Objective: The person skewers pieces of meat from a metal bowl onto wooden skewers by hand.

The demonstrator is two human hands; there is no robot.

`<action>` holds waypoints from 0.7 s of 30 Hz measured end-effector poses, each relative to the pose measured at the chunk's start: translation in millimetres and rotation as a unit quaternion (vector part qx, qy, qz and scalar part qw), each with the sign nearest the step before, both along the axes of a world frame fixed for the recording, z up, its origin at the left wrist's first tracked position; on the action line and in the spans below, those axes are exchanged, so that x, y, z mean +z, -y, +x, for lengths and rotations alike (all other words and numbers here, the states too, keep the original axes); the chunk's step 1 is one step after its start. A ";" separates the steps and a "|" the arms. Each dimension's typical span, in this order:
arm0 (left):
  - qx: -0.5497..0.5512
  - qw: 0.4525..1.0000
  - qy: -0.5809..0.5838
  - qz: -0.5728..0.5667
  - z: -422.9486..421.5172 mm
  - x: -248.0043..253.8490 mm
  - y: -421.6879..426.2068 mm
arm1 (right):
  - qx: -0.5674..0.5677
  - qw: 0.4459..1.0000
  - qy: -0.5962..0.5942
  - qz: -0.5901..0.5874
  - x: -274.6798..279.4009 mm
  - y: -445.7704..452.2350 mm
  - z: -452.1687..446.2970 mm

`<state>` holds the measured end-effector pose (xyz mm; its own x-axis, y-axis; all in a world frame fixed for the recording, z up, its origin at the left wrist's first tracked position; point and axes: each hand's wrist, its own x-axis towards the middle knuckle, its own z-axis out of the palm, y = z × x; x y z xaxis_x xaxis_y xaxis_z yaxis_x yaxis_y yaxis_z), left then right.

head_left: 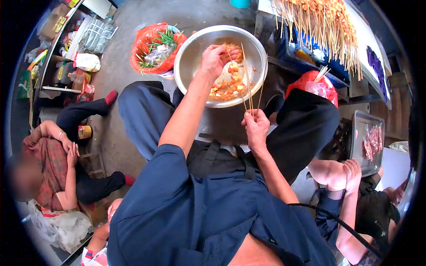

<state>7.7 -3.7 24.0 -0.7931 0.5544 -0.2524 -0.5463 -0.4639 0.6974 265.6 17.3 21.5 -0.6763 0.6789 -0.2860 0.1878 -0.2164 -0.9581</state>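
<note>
A large metal bowl (182,66) stands between the person's knees, with orange-brown food pieces (230,84) along its bottom and side. Over the bowl's upper part, my left hand (214,60) has its fingers curled at some of the pieces; what lies within them is too small to make out. My right hand (256,126), just below the bowl's near rim, is closed on the lower ends of several thin wooden skewers (249,84). The skewers point up across the bowl, and their upper ends fan apart.
Many loaded skewers (319,22) lie on a table at the upper right. A red bag of greens (137,53) stands left of the bowl. A metal tray (358,128) with meat is at the right. Other people sit left and lower right; shelves line the left.
</note>
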 end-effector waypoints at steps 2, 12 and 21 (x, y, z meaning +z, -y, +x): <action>-0.017 0.999 0.006 0.026 -3.4 -3.9 -0.1 | 0.002 1.000 0.000 0.000 -2.0 -0.5 -0.2; -0.020 0.998 0.016 0.058 -3.3 -2.4 -1.3 | 0.008 1.000 0.005 0.011 -8.1 -3.9 1.3; -0.025 0.995 0.015 0.100 -0.3 2.5 1.9 | 0.000 1.000 0.015 0.014 -2.9 -5.3 1.3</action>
